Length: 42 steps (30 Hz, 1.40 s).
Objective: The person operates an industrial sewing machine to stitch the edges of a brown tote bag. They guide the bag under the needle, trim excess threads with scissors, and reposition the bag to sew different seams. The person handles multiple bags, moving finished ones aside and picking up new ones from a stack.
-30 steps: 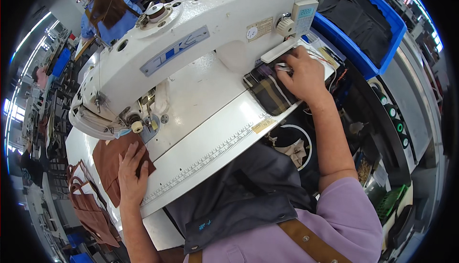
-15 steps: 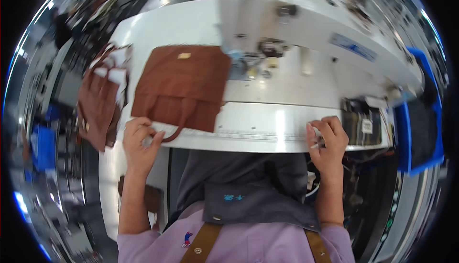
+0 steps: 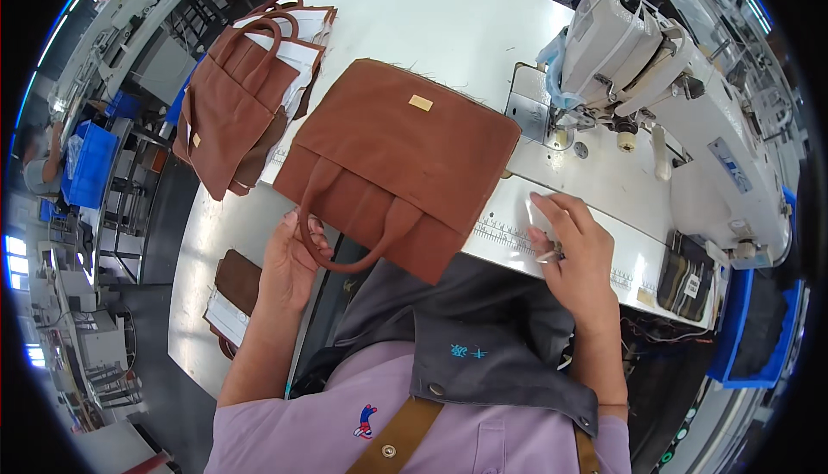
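A brown bag panel (image 3: 379, 142) with a small gold plate and a looped handle (image 3: 321, 215) lies tilted on the white sewing table, its lower corner over the front edge. My left hand (image 3: 297, 254) is at its lower left, fingers closed around the handle's side; the fingertips are partly behind it. My right hand (image 3: 576, 254) is over the ruler strip (image 3: 509, 237), right of the panel and apart from it. Its thumb and fingers curl around something small and pale that I cannot make out. The sewing machine (image 3: 638, 86) stands beyond the right hand.
More brown bag pieces with handles (image 3: 237, 99) are piled at the table's left edge. Brown and white pieces (image 3: 231, 293) lie on the lower left surface. A dark striped bundle (image 3: 687, 276) sits at the right, beside a blue bin (image 3: 750, 336).
The view has turned and shifted. The left hand has closed on the panel's handle, and the panel now overhangs the front edge. My right hand is closer to the panel.
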{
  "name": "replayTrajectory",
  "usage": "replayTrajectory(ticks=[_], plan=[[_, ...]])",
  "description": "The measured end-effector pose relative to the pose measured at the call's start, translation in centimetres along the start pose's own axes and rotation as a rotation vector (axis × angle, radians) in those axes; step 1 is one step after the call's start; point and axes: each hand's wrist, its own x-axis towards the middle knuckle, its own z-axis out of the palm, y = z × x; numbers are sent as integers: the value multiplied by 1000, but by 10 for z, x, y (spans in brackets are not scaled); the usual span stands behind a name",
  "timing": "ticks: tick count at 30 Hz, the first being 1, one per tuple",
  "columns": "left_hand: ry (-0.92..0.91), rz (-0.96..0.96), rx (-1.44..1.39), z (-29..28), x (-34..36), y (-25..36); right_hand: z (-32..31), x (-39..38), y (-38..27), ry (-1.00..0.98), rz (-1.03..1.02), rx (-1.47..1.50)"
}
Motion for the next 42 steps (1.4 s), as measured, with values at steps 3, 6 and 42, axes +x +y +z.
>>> replayTrajectory(ticks=[3, 6, 42], plan=[[-50, 0, 171, 6, 2, 9, 6, 17, -2, -44, -36, -2], [-97, -4, 458, 13, 4, 14, 12, 27, -4, -50, -67, -7], [-273, 172, 514, 21, 58, 79, 14, -22, 5, -34, -41, 24]])
